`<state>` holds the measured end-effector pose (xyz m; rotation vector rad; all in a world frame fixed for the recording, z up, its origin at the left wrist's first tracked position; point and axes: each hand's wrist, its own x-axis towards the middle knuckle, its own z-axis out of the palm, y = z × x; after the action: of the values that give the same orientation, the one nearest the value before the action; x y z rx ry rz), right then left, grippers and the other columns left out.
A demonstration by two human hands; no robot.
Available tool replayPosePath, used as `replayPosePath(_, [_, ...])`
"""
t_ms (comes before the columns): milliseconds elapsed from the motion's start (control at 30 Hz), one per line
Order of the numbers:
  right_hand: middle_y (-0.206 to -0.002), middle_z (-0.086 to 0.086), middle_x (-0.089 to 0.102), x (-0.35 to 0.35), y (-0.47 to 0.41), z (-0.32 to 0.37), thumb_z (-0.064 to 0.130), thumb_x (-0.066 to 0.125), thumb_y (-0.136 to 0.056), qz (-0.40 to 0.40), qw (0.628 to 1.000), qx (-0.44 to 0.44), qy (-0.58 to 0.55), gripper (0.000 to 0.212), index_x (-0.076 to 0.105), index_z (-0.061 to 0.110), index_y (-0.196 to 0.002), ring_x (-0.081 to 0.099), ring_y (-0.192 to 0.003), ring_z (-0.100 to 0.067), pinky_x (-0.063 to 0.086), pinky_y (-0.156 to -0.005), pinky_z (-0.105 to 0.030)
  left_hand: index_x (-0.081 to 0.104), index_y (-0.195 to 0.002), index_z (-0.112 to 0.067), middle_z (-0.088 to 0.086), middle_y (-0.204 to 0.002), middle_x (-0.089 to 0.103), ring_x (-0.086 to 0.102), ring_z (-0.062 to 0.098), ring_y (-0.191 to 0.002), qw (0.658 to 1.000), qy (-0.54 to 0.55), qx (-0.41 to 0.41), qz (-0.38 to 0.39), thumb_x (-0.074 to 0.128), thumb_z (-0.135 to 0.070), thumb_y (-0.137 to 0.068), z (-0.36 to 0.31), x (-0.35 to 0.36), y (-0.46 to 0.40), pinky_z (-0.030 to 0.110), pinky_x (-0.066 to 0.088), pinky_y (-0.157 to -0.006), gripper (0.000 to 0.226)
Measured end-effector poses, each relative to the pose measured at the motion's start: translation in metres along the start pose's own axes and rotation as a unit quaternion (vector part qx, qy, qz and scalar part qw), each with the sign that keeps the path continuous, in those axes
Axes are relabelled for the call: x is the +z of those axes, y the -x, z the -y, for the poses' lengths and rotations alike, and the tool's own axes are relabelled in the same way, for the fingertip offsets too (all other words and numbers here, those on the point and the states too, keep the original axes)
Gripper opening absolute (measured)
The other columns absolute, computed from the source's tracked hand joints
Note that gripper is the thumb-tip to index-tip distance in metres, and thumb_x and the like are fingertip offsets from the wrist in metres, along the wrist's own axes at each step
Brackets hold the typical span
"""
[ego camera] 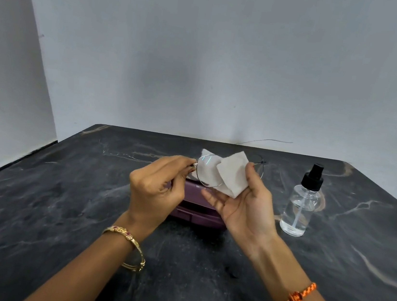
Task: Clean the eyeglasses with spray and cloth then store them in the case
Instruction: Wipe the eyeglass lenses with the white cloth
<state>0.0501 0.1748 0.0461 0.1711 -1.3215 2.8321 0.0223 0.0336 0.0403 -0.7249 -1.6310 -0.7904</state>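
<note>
Thin wire-framed eyeglasses [208,170] are held up above the table's middle. My left hand [155,190] pinches the frame at its left hinge. My right hand [248,205] holds a pale grey cloth [232,176] folded over the glasses' right side, thumb on top and fingers beneath. The right lens is mostly hidden by the cloth and thumb. A purple eyeglass case [195,208] lies shut on the table just under and behind both hands. A clear spray bottle [301,206] with a black nozzle stands upright to the right of my right hand.
The dark marbled table [58,207] ends at a grey wall behind and a lighter wall on the left. A thin wire [269,141] lies along the table's back edge. A gold bangle is on my left wrist, an orange thread on my right.
</note>
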Motion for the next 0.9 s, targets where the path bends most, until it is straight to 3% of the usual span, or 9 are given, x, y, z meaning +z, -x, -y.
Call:
replayPosePath(167, [-0.091,-0.005,0.068,-0.0003,-0.0013,-0.0034,0.035,0.034,-0.095,-0.003,1.000,0.010,0.022,0.033,0.060,0.013,-0.098,0.065,-0.078,-0.016,0.051,-0.068,-0.030,0.072,-0.073,0.005,0.011,-0.069,0.072,0.068,0.017,-0.063,0.999,-0.001,0.028,0.027,0.073,0.016,-0.061,-0.0019,0.0014,0.0034,0.021,0.053,-0.062,0.016])
replayPosePath(300, [-0.077,0.000,0.072,-0.0022,-0.0030,0.0011,0.030,0.034,-0.096,0.014,0.999,-0.013,0.027,0.033,0.062,0.014,-0.097,0.065,-0.064,-0.009,0.052,-0.057,-0.021,0.072,-0.074,0.005,0.011,-0.070,0.072,0.069,0.017,-0.065,0.998,0.013,0.049,0.046,0.073,0.019,-0.059,-0.0045,0.0043,0.0059,0.021,0.053,-0.062,0.021])
replayPosePath(467, [-0.077,0.002,0.072,-0.0018,-0.0018,-0.0005,0.020,0.042,-0.093,0.026,0.996,-0.039,0.072,0.022,0.063,0.014,-0.099,0.066,-0.067,-0.007,0.053,-0.058,-0.019,0.072,-0.072,0.005,0.011,-0.070,0.073,0.069,0.017,-0.065,0.997,0.015,0.052,0.055,0.071,0.019,-0.060,-0.0019,0.0035,0.0053,0.021,0.054,-0.062,0.019])
replayPosePath(700, [-0.069,0.001,0.075,-0.0007,0.0029,-0.0022,0.021,0.063,-0.064,0.011,0.993,-0.042,0.109,0.021,0.068,0.011,-0.083,0.070,-0.064,-0.007,0.053,-0.053,-0.016,0.071,-0.071,0.006,0.011,-0.068,0.072,0.069,0.017,-0.064,0.996,0.003,0.070,0.049,0.070,0.019,-0.060,-0.0026,0.0023,0.0027,0.017,0.053,-0.070,0.017])
replayPosePath(800, [-0.068,0.001,0.074,0.0007,0.0035,-0.0015,0.024,0.063,-0.065,0.002,0.993,-0.022,0.119,0.024,0.067,0.013,-0.086,0.069,-0.062,-0.006,0.052,-0.051,-0.017,0.071,-0.070,0.006,0.012,-0.068,0.072,0.069,0.017,-0.063,0.996,-0.004,0.072,0.045,0.070,0.021,-0.058,-0.0031,0.0014,0.0018,0.017,0.052,-0.072,0.019])
replayPosePath(900, [-0.078,0.002,0.073,0.0027,0.0031,-0.0014,0.022,0.057,-0.078,0.012,0.994,-0.013,0.109,0.018,0.066,0.016,-0.092,0.067,-0.067,-0.006,0.052,-0.056,-0.018,0.072,-0.072,0.006,0.012,-0.069,0.072,0.068,0.016,-0.065,0.998,0.003,0.052,0.034,0.070,0.022,-0.057,-0.0023,-0.0006,0.0002,0.017,0.053,-0.068,0.022])
